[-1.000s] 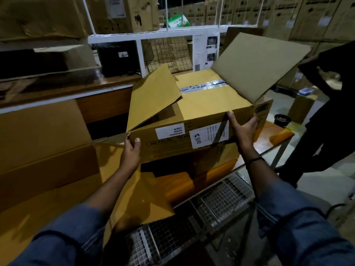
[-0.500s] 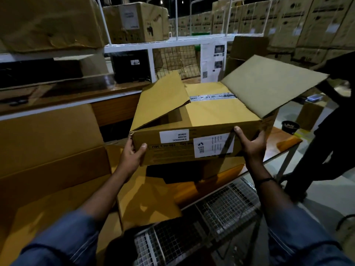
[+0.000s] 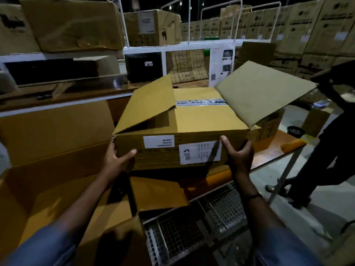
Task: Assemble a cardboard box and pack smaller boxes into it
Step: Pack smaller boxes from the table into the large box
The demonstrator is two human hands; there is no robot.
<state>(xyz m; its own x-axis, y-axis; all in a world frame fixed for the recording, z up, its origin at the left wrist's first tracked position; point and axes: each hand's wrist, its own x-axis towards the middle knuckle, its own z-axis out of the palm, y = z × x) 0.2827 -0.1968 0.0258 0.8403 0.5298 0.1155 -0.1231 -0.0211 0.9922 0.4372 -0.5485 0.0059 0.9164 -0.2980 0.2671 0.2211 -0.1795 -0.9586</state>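
A yellow-brown cardboard box [image 3: 192, 120] is in the middle of the view, its taped underside turned up and two flaps sticking out left and right. White labels sit on its near side. My left hand [image 3: 117, 160] grips the near left corner, thumb across the front face. My right hand [image 3: 238, 154] grips the near right corner, thumb on the front and fingers round the side. The box is just above the orange table [image 3: 276, 152]; whether it touches the cardboard below is hidden.
A large open carton [image 3: 53, 131] stands at my left, its flap [image 3: 153, 192] hanging toward me. A wire-mesh rack [image 3: 192, 227] lies below. White shelving [image 3: 172, 48] with boxes runs behind. A person in dark clothes [image 3: 330, 143] stands at the right.
The box has come down a little and nearer to me, both hands holding the same corners. The person at the right has shifted slightly.
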